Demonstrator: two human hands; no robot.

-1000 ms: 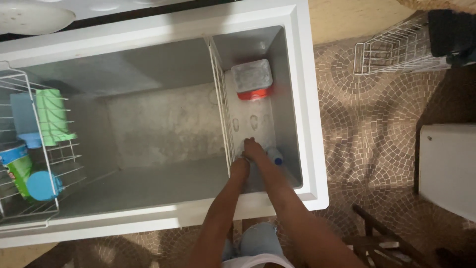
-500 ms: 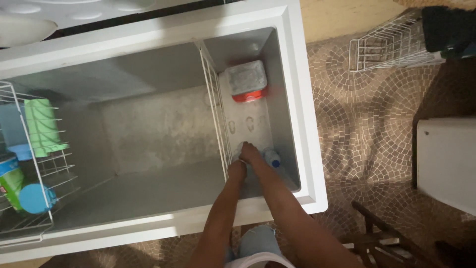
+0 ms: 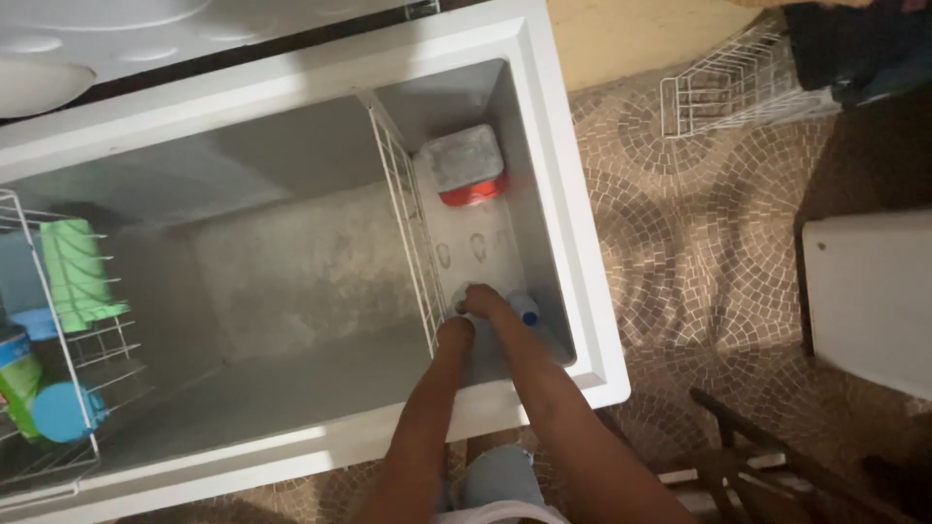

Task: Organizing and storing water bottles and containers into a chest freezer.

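Both of my arms reach down into an open white chest freezer (image 3: 568,209), onto the raised step at its right end. My right hand (image 3: 483,302) lies with its fingers curled over a small pale round thing (image 3: 465,292) on the step. My left hand (image 3: 453,333) is curled just in front of it, beside the white wire divider (image 3: 400,209); what it holds is hidden. A clear bottle with a blue cap (image 3: 525,311) lies to the right of my right hand. A frosted box with a red base (image 3: 465,166) stands at the far end of the step.
A wire basket (image 3: 68,320) hangs at the freezer's left end with a green cloth (image 3: 76,274), blue lids and a green tub. Another wire basket (image 3: 730,92) lies on the patterned floor at the upper right. A white panel (image 3: 869,291) and a dark wooden frame (image 3: 767,466) stand to the right.
My view has swung a little, so the freezer sits further left in the picture. Both hands stay at the same spot on the step.
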